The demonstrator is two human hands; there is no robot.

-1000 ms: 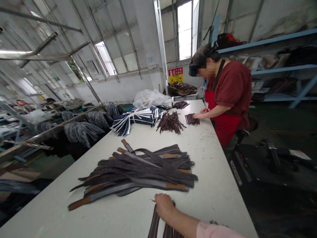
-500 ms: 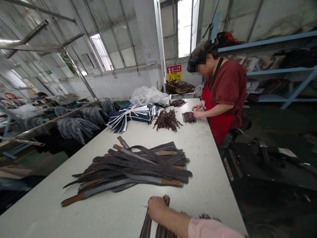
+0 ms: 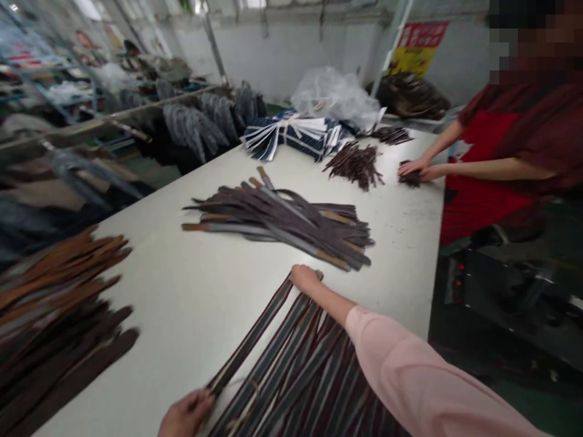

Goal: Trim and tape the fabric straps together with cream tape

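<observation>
A long dark fabric strip (image 3: 251, 332) with reddish edges stretches between my two hands. My right hand (image 3: 304, 279) is closed around its far end. My left hand (image 3: 187, 414) pinches the near end at the bottom of the view, thumb against fingers. Just right of this strip lies a spread of similar grey and dark red strips (image 3: 291, 352), side by side on the white table (image 3: 159, 303). My right forearm, in a pink sleeve, passes over part of that spread.
Beyond lies a heap of grey strips with brown ends (image 3: 277, 218). Brown and dark strips (image 3: 68, 303) cover the left edge. Farther back are a tied navy-and-white bundle (image 3: 291, 136), clear plastic (image 3: 328, 91) and short brown pieces (image 3: 355, 164). A co-worker in a red apron (image 3: 478, 176) stands right.
The view has tilted down, bringing my left hand and the left-side strips into sight. My right hand still grips strip ends. The co-worker's hands have come together over the small brown stack.
</observation>
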